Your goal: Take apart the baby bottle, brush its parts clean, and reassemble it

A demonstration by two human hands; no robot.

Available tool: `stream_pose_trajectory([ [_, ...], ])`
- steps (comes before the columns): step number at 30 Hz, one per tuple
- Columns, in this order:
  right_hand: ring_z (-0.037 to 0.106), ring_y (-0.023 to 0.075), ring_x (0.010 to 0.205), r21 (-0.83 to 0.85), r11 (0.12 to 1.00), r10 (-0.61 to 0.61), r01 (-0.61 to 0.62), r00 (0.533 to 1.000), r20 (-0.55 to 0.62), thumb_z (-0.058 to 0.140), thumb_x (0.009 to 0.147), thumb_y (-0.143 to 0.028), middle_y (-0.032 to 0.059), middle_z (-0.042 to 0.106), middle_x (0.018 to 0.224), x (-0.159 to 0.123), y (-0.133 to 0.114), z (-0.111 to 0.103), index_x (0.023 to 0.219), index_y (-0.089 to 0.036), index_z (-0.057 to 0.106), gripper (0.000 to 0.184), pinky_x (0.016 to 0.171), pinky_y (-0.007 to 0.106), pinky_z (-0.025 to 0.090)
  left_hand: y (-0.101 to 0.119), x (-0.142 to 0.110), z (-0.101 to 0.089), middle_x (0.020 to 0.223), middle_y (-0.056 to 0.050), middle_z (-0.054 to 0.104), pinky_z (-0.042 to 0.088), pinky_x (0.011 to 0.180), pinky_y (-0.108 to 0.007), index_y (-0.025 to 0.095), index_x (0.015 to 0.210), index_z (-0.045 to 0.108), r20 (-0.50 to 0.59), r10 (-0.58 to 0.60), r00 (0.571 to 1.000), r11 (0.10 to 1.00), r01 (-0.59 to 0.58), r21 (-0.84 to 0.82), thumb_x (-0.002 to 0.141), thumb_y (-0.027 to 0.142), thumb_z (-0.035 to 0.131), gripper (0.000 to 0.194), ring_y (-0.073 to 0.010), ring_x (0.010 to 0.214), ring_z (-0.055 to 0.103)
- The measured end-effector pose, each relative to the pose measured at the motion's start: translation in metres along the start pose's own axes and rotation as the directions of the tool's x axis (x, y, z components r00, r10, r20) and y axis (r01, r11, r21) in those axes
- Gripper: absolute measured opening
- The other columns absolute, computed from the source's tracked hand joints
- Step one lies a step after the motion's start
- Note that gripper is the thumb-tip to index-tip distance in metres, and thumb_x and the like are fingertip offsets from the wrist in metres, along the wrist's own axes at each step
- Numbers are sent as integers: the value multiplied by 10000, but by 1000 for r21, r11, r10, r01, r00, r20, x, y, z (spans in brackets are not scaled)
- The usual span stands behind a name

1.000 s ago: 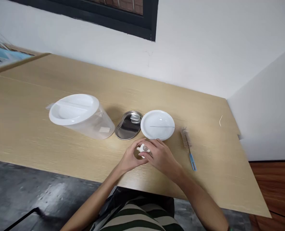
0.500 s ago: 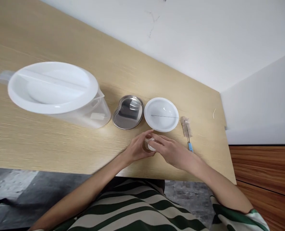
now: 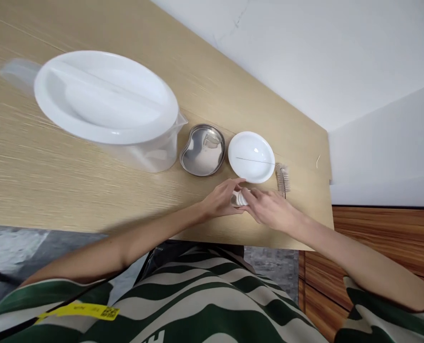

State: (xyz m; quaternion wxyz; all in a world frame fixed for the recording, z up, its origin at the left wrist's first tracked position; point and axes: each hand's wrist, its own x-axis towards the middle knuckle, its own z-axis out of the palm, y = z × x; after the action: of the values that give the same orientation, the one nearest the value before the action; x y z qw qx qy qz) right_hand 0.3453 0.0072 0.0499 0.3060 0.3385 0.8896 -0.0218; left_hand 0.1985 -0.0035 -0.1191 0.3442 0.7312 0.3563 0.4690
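Left hand [image 3: 222, 199] curled about the near end of a small white part [image 3: 241, 198]; right hand [image 3: 269, 208] pinching the other end, fingertips close to the left's. Judged: 2 hands clamped on 1 object. Fingers cover most of it, so exact contacts and full shape cannot be told. Position: above the near part of the table [image 3: 143, 202], just in front of a white bowl [image 3: 251, 170].

Inferred reason for the grip: the part is small, so the left probably steadies while the right's fingertips give finer control. Wrists come in from 2 sides, leaving the part in sight from above.

Layout: bowl just beside a kidney-shaped metal tray [image 3: 197, 161], not overlapping. Thin wire [image 3: 254, 160] lies across the bowl; the tray bears 1 clear piece [image 3: 212, 140]. Raised rims presumably stop small items rolling off. Lidded jug [image 3: 154, 159] stands left of the tray, likely to spare elbow room. Brush [image 3: 282, 178] lies right of the bowl, handle mostly hidden behind the right hand; placement suits a right-hand reach.
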Motion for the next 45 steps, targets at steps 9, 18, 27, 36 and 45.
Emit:
stream_pose_trajectory([
  [9,656,322,846,113,865,499,-490,862,-83,308,1031,-510,190,654,866,24,-35,4,930,-99,673,559,714,404,511,-11,1,6,1055,-49,638,557,904,-397,184,1324,441,1,-24,1000,997,24,-74,652,334,791,773,-231,972,670],
  [18,624,230,950,441,885,250,-151,952,-176,427,1001,-226,139,537,1232,-18,-29,10,1441,-208,411,441,813,375,540,-3,-3,5,1027,-33,647,565,905,-409,193,1333,444,-38,-112,993,988,107,-112,622,317,841,823,-237,953,682],
  [27,690,381,804,201,787,573,-584,812,114,323,984,-656,204,682,808,17,-24,-12,942,-85,698,684,716,475,521,-4,-3,4,1008,-26,658,557,901,-393,196,1282,467,-26,-110,994,989,106,-103,615,274,846,771,-231,963,678],
  [36,666,269,1028,346,910,260,-226,964,-55,459,1026,-408,160,673,1116,-5,-17,-6,1273,-128,605,401,849,363,516,-1,-5,1,1020,-29,662,549,920,-413,179,1311,460,-43,-136,990,989,133,-71,625,295,853,800,-247,962,680],
  [45,658,319,1044,377,898,276,-229,958,-74,561,952,-540,189,647,1195,-10,-17,-22,1427,-147,490,620,806,395,521,-5,-9,4,1002,-43,673,581,816,-384,196,1279,441,-54,-131,990,990,128,-53,596,305,877,818,-223,892,701],
])
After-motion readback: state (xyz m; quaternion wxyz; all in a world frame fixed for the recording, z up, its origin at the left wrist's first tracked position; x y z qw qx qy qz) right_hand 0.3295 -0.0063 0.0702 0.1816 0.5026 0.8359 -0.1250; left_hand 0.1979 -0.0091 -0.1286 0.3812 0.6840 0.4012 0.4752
